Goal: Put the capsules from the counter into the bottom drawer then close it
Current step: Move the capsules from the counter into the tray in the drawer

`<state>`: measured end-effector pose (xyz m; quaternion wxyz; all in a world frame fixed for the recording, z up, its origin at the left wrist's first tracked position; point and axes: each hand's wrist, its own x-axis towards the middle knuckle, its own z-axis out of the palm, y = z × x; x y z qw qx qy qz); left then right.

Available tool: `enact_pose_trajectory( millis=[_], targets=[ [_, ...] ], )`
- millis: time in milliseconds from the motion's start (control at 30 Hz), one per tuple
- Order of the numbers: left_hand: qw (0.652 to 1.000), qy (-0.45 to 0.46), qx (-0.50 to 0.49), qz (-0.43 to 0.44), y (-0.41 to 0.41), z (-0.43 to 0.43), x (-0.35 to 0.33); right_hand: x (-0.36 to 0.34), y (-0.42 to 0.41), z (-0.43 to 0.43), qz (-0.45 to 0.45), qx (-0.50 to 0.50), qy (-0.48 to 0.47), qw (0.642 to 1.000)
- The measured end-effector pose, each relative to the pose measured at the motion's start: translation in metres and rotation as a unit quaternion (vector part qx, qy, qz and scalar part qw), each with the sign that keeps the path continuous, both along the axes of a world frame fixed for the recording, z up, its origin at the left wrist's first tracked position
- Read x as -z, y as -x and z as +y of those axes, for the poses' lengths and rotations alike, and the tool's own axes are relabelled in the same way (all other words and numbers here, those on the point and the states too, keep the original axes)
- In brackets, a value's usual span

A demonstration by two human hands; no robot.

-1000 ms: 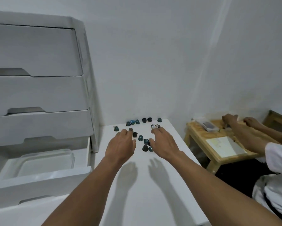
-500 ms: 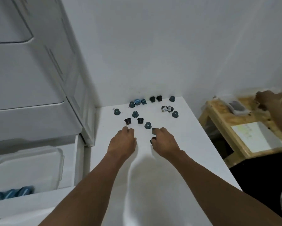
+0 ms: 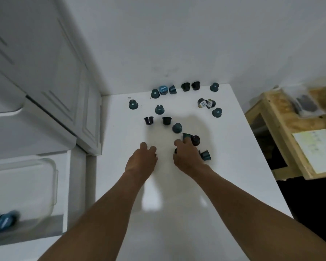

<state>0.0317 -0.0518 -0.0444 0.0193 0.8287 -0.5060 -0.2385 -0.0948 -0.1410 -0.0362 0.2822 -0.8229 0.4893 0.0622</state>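
Note:
Several teal and black capsules [image 3: 159, 109] lie scattered at the back of the white counter [image 3: 177, 213]. My right hand [image 3: 186, 157] is curled over the nearest ones: its fingertips rest on a teal capsule [image 3: 186, 136], and a dark capsule [image 3: 175, 150] shows between thumb and fingers. Another teal capsule [image 3: 205, 155] lies just to its right. My left hand [image 3: 141, 161] rests beside it with fingers bent down and nothing visible in it. The bottom drawer [image 3: 77, 185] stands open at the left, with blue capsules [image 3: 2, 221] in it.
A clear plastic container [image 3: 26, 185] sits in the open drawer. The shut upper drawers [image 3: 35, 72] of the white unit rise above it. Right of the counter's edge stands a low wooden table [image 3: 282, 125] with a paper sheet [image 3: 316, 149].
The view has tipped down and closer to the counter. Both hands drew back from the far capsules, and the right hand settled over the nearest ones.

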Motion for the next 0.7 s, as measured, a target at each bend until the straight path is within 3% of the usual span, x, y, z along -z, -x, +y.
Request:
enact_pose_trajectory(
  millis=[367,700],
  targets=[
    [0.998,0.030,-0.039,0.044,-0.018,-0.001,0.012,0.019,-0.021,0.000,0.010,-0.010,0.000,1.000],
    [0.985,0.133,-0.099,-0.046,-0.001,0.033,-0.066,-0.051,-0.016,0.026,-0.071,-0.068,0.074,0.992]
  ],
)
